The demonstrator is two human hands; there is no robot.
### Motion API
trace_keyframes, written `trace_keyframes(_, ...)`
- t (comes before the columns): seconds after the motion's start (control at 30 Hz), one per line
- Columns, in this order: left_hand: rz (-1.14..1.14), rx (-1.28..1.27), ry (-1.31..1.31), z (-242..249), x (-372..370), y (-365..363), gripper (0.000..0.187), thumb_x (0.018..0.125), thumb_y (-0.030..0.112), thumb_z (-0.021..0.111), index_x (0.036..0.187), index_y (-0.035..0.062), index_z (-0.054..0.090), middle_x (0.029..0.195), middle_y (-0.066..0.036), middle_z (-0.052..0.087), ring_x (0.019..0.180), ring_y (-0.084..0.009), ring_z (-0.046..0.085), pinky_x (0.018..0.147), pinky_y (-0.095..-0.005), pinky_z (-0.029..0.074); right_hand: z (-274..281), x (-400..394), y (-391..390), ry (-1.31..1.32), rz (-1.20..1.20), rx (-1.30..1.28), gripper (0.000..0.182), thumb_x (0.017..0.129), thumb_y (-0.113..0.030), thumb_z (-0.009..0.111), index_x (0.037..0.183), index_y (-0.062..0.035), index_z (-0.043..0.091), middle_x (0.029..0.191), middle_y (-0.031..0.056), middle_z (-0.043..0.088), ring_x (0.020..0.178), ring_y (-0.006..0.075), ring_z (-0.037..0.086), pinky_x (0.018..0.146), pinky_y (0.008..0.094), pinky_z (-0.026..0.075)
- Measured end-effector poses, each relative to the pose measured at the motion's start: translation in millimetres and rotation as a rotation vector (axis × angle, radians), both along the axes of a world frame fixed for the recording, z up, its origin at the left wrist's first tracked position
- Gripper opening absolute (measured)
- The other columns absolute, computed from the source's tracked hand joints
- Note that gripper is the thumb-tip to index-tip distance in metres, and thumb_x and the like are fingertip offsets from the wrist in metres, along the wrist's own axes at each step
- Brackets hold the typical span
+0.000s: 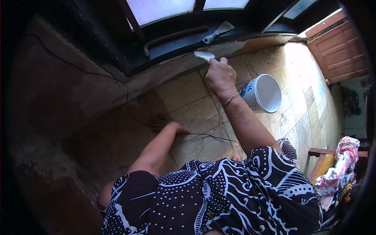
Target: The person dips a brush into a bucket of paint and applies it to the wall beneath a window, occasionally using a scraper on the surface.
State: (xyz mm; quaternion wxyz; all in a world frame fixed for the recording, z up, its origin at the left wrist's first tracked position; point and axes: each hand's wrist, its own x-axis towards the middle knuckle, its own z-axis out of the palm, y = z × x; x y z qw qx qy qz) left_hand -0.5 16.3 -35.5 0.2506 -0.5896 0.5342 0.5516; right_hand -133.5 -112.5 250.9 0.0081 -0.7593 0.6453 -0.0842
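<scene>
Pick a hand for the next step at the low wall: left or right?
Right, I'd say: the right hand holds the putty knife at the low wall, with the bucket nearby. The left hand is down at the floor, no tool visible in it.

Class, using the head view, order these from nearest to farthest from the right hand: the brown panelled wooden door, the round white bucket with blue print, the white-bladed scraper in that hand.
From the right hand:
1. Scraper, in its grasp.
2. Bucket, on the floor to the right.
3. Door, far right, beyond the bucket.
</scene>
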Motion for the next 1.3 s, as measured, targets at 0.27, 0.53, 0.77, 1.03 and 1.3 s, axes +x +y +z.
trace_keyframes(0.27,-0.018,-0.050,0.074,30.2,10.1,-0.1,0.092,0.062,0.075,0.062,0.128,0.0120,0.053,0.140,-0.010,0.042,0.130,-0.0276,0.039,0.106,-0.0407,0.032,3.4,81.8,55.1,-0.059,0.218,-0.002,0.018,0.082,-0.013,0.049,0.092,-0.0019,0.059,0.095,0.0195,0.055,0.080,0.0362,0.062,0.070,0.0432,0.052)
trace_keyframes(0.53,0.046,-0.110,0.021,44.0,19.5,-9.2,0.095,0.064,0.077,0.058,0.130,0.0092,0.050,0.142,-0.012,0.039,0.132,-0.0269,0.035,0.107,-0.0411,0.030,-2.8,140.7,92.2,-0.161,0.446,0.043,0.015,0.077,-0.009,0.052,0.086,-0.0003,0.061,0.093,0.0207,0.056,0.078,0.0344,0.062,0.067,0.0414,0.053)
trace_keyframes(0.77,-0.001,0.134,-0.106,99.9,91.4,45.2,0.097,0.066,0.078,0.054,0.132,0.0068,0.047,0.144,-0.013,0.035,0.134,-0.0263,0.031,0.108,-0.0415,0.029,11.1,102.9,85.6,-0.080,0.379,0.100,0.016,0.080,-0.010,0.051,0.088,-0.0044,0.062,0.094,0.0190,0.055,0.079,0.0334,0.062,0.067,0.0422,0.053)
trace_keyframes(1.03,-0.197,0.248,-0.188,220.5,147.9,66.7,0.100,0.067,0.079,0.052,0.130,0.0024,0.048,0.141,-0.017,0.038,0.132,-0.0276,0.034,0.107,-0.0404,0.029,-2.6,110.3,89.9,-0.188,0.312,0.121,0.019,0.083,-0.010,0.047,0.099,-0.0044,0.055,0.096,0.0203,0.052,0.083,0.0359,0.060,0.073,0.0441,0.050)
trace_keyframes(1.3,-0.383,-0.328,-0.278,241.6,191.4,130.9,0.084,0.059,0.068,0.068,0.099,-0.0049,0.065,0.111,-0.022,0.061,0.105,-0.0342,0.057,0.093,-0.0423,0.044,0.9,131.2,99.3,-0.478,0.299,0.396,0.022,0.085,-0.016,0.049,0.102,-0.0075,0.061,0.095,0.0213,0.060,0.089,0.0387,0.059,0.077,0.0461,0.047)
